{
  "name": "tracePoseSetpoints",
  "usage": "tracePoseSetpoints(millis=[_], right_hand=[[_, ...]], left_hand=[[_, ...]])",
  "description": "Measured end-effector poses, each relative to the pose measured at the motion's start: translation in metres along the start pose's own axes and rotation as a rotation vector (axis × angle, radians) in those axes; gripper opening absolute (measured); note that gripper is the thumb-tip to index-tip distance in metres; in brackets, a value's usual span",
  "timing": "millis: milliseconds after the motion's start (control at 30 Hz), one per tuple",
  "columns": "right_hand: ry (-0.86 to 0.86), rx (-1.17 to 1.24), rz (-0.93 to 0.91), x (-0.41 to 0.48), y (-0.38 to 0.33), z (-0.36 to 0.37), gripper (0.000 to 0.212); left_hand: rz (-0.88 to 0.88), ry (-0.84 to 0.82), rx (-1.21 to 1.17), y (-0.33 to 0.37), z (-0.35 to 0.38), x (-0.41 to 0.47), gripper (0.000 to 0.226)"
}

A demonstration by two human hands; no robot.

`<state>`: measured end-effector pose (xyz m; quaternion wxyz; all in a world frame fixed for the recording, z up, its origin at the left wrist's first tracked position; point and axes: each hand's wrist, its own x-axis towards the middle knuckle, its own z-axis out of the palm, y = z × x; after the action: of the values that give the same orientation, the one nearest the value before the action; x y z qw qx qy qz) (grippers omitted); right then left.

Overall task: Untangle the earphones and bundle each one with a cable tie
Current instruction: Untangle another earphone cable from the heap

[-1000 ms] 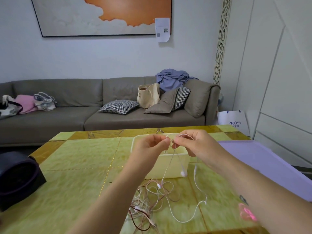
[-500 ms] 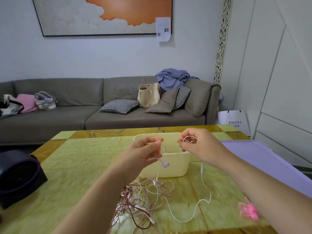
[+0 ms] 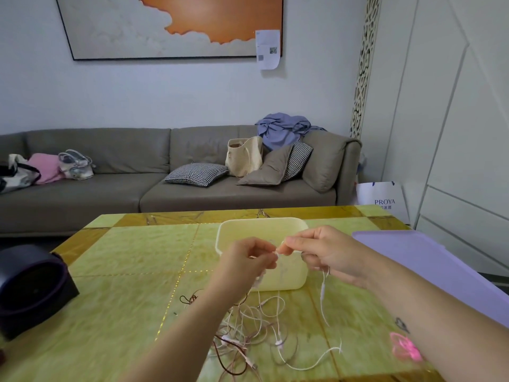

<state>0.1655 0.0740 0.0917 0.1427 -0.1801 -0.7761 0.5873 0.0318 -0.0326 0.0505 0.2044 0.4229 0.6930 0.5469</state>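
A tangle of white, pink and brown earphone cables (image 3: 256, 334) lies on the green marble table (image 3: 124, 271). My left hand (image 3: 249, 260) and my right hand (image 3: 322, 252) are raised above it, fingertips nearly meeting. Both pinch the same white earphone cable (image 3: 322, 296), which hangs from them down into the tangle. A cream plastic bin (image 3: 292, 279) stands just behind my hands. Pink cable ties (image 3: 405, 346) lie on the table by my right forearm.
A dark rounded device (image 3: 30, 288) sits at the table's left edge. A purple sheet (image 3: 429, 263) covers the table's right side. Beyond the table stands a grey sofa (image 3: 115, 188) with bags and cushions, and a white paper bag (image 3: 382, 199) leans by the wall.
My hands drew apart along the white cable, then came back together in front of the bin. The hanging cable and earbud swung lower.
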Motion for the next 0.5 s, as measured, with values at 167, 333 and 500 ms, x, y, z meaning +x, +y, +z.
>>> tracePoseSetpoints(millis=[167,333,500], right_hand=[[0.008,0.173,0.045,0.005,0.009,0.004,0.025],[0.004,0.378,0.081,0.003,0.014,-0.005,0.029],[-0.074,0.235,0.088,0.001,0.008,-0.004,0.040]], left_hand=[[-0.202,0.218,-0.700,0.014,0.009,0.006,0.008],[-0.351,0.087,-0.802,0.012,-0.009,0.008,0.007],[-0.349,-0.154,-0.819,0.022,-0.017,0.001,0.017]])
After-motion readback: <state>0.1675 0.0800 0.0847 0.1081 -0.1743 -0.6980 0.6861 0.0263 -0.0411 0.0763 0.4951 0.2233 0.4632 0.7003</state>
